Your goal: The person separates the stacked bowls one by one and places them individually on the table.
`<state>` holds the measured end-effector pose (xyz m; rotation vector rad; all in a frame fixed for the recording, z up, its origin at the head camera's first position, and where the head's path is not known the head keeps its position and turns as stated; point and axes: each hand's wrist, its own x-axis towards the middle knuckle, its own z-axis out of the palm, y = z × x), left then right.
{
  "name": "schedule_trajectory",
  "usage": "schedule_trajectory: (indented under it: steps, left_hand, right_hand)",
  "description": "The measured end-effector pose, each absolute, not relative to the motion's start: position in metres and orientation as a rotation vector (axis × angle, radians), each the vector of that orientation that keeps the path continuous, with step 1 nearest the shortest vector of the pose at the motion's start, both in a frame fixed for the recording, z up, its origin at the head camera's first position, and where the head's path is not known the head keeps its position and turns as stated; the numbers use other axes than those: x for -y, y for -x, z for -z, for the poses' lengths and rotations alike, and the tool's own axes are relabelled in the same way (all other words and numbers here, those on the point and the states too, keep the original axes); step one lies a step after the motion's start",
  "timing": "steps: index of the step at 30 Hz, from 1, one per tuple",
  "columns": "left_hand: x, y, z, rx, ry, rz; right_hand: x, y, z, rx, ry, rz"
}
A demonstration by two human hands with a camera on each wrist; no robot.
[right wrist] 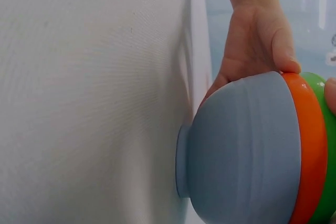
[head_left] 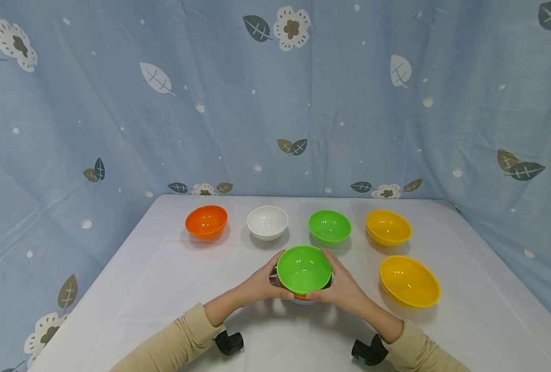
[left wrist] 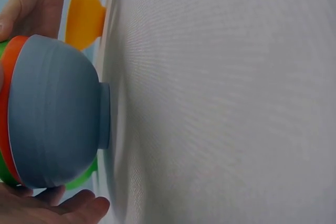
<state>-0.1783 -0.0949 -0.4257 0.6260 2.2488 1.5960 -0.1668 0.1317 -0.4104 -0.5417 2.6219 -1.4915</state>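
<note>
A nested stack of bowls is between my two hands at the middle of the table. On top sits a green bowl [head_left: 304, 269], with an orange bowl [right wrist: 311, 145] under it and a blue-grey bowl [left wrist: 55, 114] lowest. My left hand [head_left: 265, 283] grips the stack's left side, thumb at the near side and fingers round the far side. On the opposite side my right hand [head_left: 343, 287] holds it the same way. The blue-grey bowl's foot is at or just above the tabletop; whether it touches, I cannot tell.
Along the back of the white table [head_left: 163, 289] stand an orange bowl [head_left: 206, 223], a white bowl [head_left: 267, 223], another green bowl [head_left: 329, 227] and a yellow bowl [head_left: 388, 228]. A larger yellow bowl [head_left: 409, 281] is right of my right hand. A patterned blue curtain [head_left: 238, 103] hangs behind.
</note>
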Motion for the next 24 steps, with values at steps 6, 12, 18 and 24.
schedule_trajectory:
  steps: [6,12,18,24]
  left_hand:
    - [0.094,0.181,0.428,-2.247,-0.653,-1.605]
    - [0.091,0.182,0.428,-2.26,-0.629,-1.595]
    - [0.086,0.182,0.427,-2.256,-0.647,-1.603]
    - [0.082,0.182,0.428,-2.311,-0.577,-1.571]
  right_hand:
    - [-0.133,0.166,0.406,-2.638,0.502,1.506]
    - [-0.139,0.165,0.398,-2.635,0.435,1.56]
    - [-0.145,0.165,0.396,-2.598,0.394,1.642]
    - [-0.152,0.165,0.39,-2.599,0.374,1.662]
